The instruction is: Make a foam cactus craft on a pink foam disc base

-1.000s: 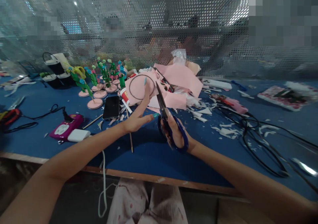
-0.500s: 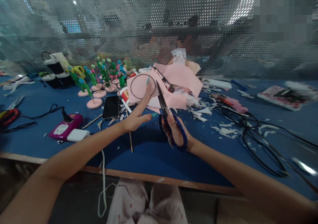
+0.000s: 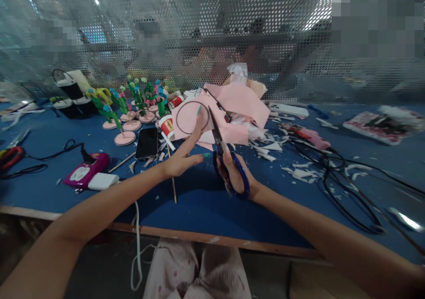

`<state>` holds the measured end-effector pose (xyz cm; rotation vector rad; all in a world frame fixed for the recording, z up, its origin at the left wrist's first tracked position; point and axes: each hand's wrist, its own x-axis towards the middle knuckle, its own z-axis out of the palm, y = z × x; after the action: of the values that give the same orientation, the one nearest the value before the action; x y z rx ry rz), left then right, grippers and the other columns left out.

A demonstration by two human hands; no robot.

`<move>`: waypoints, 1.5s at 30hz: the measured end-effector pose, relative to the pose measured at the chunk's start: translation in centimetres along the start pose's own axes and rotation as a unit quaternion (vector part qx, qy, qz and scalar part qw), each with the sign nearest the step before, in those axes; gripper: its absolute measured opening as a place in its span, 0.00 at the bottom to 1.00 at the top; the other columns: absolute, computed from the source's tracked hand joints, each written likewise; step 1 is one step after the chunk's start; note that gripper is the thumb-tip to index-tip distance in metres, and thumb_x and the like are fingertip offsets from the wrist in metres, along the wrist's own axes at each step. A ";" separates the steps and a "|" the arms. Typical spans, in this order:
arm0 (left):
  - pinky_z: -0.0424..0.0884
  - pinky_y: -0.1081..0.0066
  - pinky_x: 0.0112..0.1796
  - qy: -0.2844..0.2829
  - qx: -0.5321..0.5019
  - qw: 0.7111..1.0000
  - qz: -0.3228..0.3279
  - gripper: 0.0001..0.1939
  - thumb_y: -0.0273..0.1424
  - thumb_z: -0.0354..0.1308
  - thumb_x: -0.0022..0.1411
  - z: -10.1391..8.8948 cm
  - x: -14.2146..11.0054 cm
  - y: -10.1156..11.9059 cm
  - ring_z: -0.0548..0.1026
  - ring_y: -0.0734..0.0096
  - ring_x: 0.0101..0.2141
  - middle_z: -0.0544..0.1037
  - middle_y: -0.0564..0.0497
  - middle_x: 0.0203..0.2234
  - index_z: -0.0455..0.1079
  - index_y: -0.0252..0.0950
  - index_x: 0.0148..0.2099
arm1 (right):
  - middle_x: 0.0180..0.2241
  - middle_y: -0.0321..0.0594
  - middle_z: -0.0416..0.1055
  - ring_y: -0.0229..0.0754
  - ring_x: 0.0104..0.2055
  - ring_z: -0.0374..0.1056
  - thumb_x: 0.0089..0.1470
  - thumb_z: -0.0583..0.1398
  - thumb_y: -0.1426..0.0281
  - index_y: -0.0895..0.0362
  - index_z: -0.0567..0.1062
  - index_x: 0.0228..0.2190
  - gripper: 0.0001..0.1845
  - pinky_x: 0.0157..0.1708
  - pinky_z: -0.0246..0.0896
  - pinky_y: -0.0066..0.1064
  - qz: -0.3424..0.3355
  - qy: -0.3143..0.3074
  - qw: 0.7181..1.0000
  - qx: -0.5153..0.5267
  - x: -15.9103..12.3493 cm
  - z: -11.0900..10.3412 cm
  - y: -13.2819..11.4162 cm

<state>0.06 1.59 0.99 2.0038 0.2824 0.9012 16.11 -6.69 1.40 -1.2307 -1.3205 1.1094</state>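
Note:
My left hand (image 3: 183, 158) holds a piece of pink paper (image 3: 186, 118) up off the table. A dark circle is drawn on it; one finger lies over its front, the thumb stands apart, and the other fingers are hidden behind. Blue-handled scissors (image 3: 216, 133) are in my right hand (image 3: 237, 175), fingers through the loops. Their blades point up and away, close by the paper's right edge; whether they touch it I cannot tell. Behind lie more pink sheets (image 3: 244, 100) in a loose heap.
Several craft flowers on round pink bases (image 3: 125, 138) stand at the left. Nearer are a black phone (image 3: 146, 143), a purple power socket (image 3: 86, 168) and a thin stick (image 3: 174, 188). Paper scraps (image 3: 300, 174) and black cables (image 3: 332, 188) lie right. A perforated metal screen (image 3: 212, 33) rises behind.
The paper in my left hand has tilted and shifted slightly right and down, showing more of the red paper cup behind it. The scissors stay almost in place. The view has shifted a little.

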 end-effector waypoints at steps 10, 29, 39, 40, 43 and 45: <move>0.31 0.58 0.65 -0.024 0.002 0.999 0.031 0.44 0.41 0.55 0.58 -0.3 0.1 -0.2 0.30 0.58 0.66 0.31 0.70 0.66 0.28 0.55 0.66 | 0.10 0.28 0.50 0.29 0.10 0.46 0.34 0.51 0.31 0.54 0.58 0.17 0.37 0.07 0.41 0.26 -0.006 0.022 1.000 -0.017 0.4 -0.4 -0.2; 0.36 0.57 0.64 -0.030 0.018 0.999 0.018 0.38 0.40 0.54 0.59 -1.4 0.1 -0.2 0.39 0.55 0.66 0.43 0.57 0.67 0.43 0.46 0.67 | 0.12 0.29 0.51 0.29 0.11 0.47 0.32 0.51 0.31 0.54 0.60 0.17 0.37 0.08 0.42 0.26 0.039 0.031 0.999 0.013 1.6 -1.5 0.5; 0.62 0.54 0.57 0.154 0.055 0.987 -0.004 0.24 0.42 0.56 0.59 -1.4 0.7 0.0 0.66 0.55 0.57 0.71 0.46 0.54 0.69 0.39 0.55 | 0.10 0.28 0.51 0.28 0.10 0.46 0.34 0.57 0.35 0.55 0.59 0.16 0.35 0.07 0.39 0.23 0.070 0.075 0.994 0.034 2.4 -2.7 -0.4; 0.67 0.56 0.53 0.199 0.057 0.978 -0.020 0.22 0.41 0.57 0.58 -1.4 0.8 0.0 0.70 0.56 0.53 0.74 0.45 0.51 0.72 0.38 0.52 | 0.11 0.28 0.52 0.28 0.10 0.47 0.33 0.57 0.35 0.55 0.60 0.17 0.35 0.07 0.39 0.23 0.087 0.070 0.993 0.048 2.4 -2.7 -0.4; 0.76 0.64 0.42 0.302 0.050 0.952 -0.027 0.20 0.36 0.64 0.52 -1.7 1.2 0.0 0.77 0.61 0.42 0.80 0.45 0.40 0.75 0.34 0.47 | 0.12 0.27 0.55 0.28 0.11 0.49 0.32 0.55 0.33 0.55 0.62 0.21 0.37 0.08 0.43 0.22 0.101 0.024 0.992 0.073 2.1 -2.3 0.0; 0.78 0.68 0.39 0.333 0.036 0.942 -0.008 0.23 0.34 0.68 0.48 -2.1 1.5 0.1 0.77 0.64 0.40 0.80 0.45 0.39 0.74 0.34 0.47 | 0.13 0.27 0.56 0.29 0.11 0.50 0.33 0.54 0.33 0.55 0.63 0.23 0.37 0.08 0.46 0.23 0.061 -0.010 0.996 0.071 1.7 -1.9 0.1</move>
<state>-0.37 3.70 2.49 1.6956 0.7126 1.5611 18.02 -4.96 1.58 -1.2102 -1.1718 1.2825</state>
